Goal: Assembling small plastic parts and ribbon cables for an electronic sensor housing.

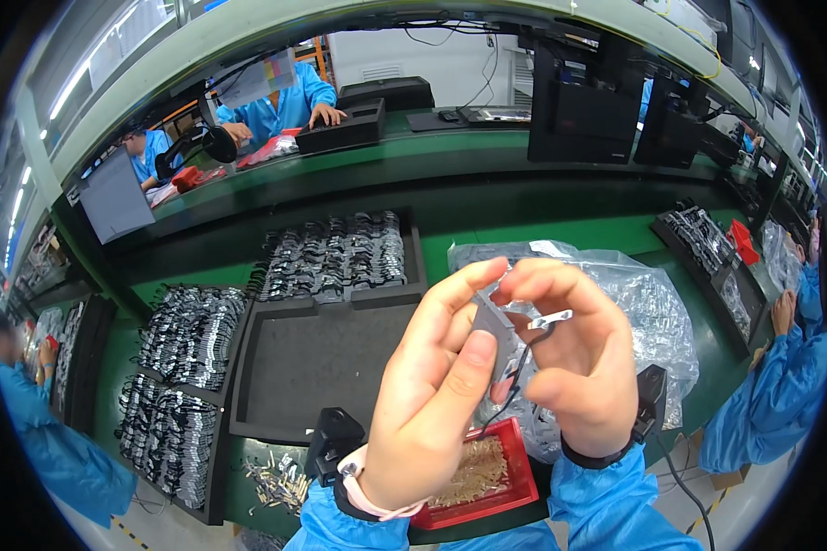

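My left hand (432, 395) is closed on a flat grey metal part (494, 331), its thumb pressing the near face. A thin black cable (526, 358) runs beside the part and ends in a small silver-white tip (549, 320). Around this tip curves my right hand (583, 367), with its thumb apart from the fingers and its fingertips close to the part's upper edge. Whether those fingertips touch the part, I cannot tell. Below the hands, a red tray (521, 491) holds many small, pale yellowish pieces (473, 473).
Black trays packed with metal parts and cables (179, 335) stand at left, beside a bare black tray (322, 367). Clear plastic bags (643, 303) lie right. Loose small metal pieces (276, 482) are near the front edge. Co-workers in blue sleeves (772, 395) sit around the bench.
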Tool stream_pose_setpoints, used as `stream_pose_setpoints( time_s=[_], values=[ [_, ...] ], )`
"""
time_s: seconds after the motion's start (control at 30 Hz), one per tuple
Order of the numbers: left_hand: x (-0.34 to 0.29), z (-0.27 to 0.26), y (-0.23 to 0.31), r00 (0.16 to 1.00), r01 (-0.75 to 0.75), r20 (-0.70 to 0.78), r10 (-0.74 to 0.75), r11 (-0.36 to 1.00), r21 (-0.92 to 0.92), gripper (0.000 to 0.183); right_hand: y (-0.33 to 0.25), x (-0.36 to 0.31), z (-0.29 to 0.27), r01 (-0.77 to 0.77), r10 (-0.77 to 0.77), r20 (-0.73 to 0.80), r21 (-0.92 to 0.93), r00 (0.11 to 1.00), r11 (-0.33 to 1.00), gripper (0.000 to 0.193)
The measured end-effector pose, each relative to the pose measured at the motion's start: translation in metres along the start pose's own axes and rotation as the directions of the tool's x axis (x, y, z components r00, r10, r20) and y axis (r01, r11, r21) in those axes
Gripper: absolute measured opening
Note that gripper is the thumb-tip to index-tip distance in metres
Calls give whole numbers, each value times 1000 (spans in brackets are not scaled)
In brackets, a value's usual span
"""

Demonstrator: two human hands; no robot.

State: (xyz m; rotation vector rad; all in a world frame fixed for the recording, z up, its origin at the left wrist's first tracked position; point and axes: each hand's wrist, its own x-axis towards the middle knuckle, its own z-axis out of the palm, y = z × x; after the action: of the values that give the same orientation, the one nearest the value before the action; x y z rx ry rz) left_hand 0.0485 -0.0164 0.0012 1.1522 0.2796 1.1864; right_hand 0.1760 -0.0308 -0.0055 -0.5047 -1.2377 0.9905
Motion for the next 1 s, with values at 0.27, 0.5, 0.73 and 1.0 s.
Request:
stream_pose_setpoints(
  time_s=[0.27, 0.5, 0.73, 1.0],
  values=[
    [2, -20, 7, 875, 402, 422, -239, 844, -356, 60, -14, 11, -28, 522, -431, 315, -316, 846, 792, 53],
    [0, -20, 6, 815, 522, 478, -329, 775, -357, 52, -24, 14, -18, 587, -327, 524, -471, 787, 658, 38],
    [4, -24, 10, 646, 745, 576, -502, 581, -328, 47, -19, 9, -19, 549, -333, 467, -470, 819, 692, 30],
    [8, -22, 7, 612, 780, 560, -558, 541, -313, 41, -19, 15, -23, 589, -338, 510, -487, 791, 644, 32]
  ],
)
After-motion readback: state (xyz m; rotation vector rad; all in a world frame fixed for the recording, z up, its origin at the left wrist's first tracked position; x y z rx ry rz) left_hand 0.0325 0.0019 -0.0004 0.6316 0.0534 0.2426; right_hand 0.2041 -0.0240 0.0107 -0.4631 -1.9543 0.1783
